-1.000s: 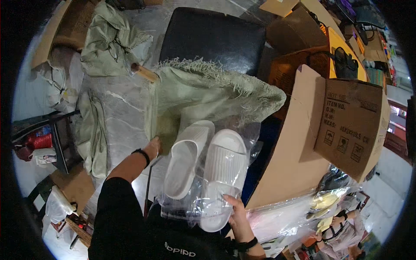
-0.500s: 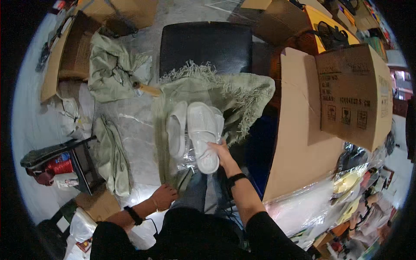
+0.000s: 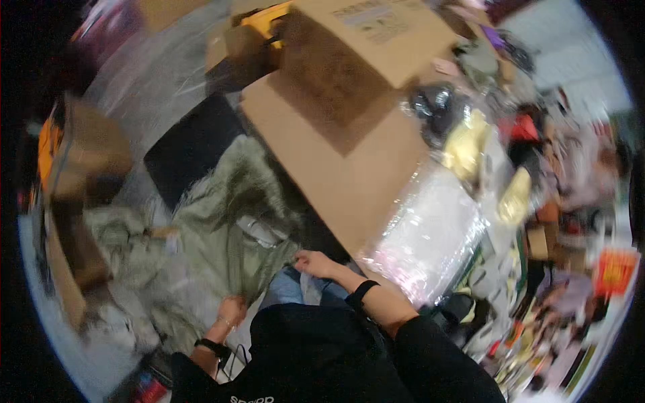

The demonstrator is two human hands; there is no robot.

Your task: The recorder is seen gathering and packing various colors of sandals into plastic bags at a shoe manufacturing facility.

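Note:
A pale green woven sack [image 3: 232, 198] with a frayed edge lies spread in front of me, its near rim pulled toward my lap. White slippers [image 3: 261, 230] show only partly inside it, the rest covered by its folds. My left hand [image 3: 232, 311] is closed on the sack's near left edge. At the near right edge, my right hand [image 3: 316, 264] pinches the rim, close to my jeans. Motion blur softens the fingers of both hands.
Behind the sack stands a black seat [image 3: 195, 148]. A large flat carton [image 3: 322, 181] fills the right side, with an open cardboard box [image 3: 376, 40] on it. Clear plastic packs [image 3: 430, 232] lie at right. Another box [image 3: 91, 154] stands at left. Farther right are people.
My view has swung to the right. My right hand has let go of the slipper and moved to the sack's rim. The slippers now sit deeper, mostly hidden by the sack.

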